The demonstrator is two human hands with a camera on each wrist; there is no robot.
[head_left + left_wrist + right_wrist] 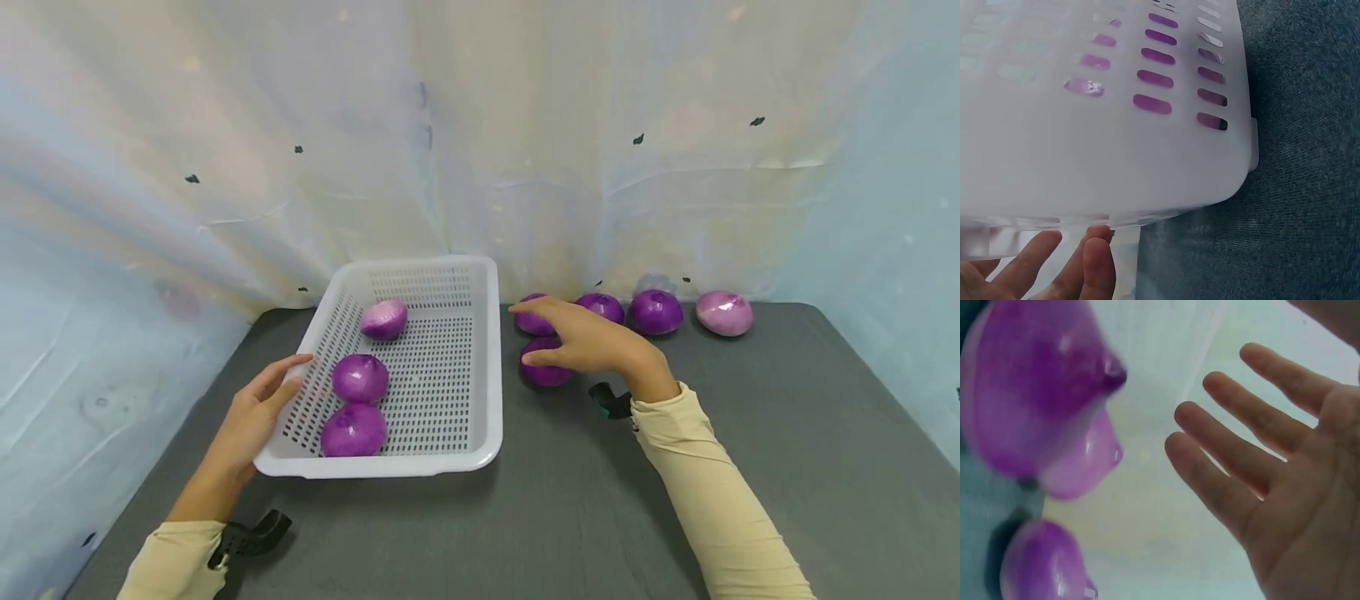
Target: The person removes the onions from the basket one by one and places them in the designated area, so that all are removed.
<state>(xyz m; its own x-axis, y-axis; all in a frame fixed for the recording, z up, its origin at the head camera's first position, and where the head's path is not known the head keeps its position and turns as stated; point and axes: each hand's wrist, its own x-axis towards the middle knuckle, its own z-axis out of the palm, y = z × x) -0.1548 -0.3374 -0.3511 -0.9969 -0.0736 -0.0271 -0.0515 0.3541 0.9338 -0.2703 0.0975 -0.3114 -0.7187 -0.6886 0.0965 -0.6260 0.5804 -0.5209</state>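
Observation:
A white perforated plastic basket (450, 375) holds three red onions along its left side: a paler one (384, 320), a middle one (360, 378) and a front one (354, 430). My left hand (255, 408) rests on the basket's left rim, its fingers fairly straight in the left wrist view. To the right of the basket, my right hand (592, 337) hovers by a near red onion (543, 371) and partly covers it. Another red onion (531, 321) is half hidden behind that hand. Spread, straight fingers (1229, 450) with nothing between them appear in the right wrist view, apart from the onions.
Along the table's back edge stand more red onions: one behind the right hand (602, 307), a dark one (656, 312) and a pale one (724, 313). The dark grey table (570, 500) meets a light plastic curtain (525, 167) at the back. Each wrist wears a black strap.

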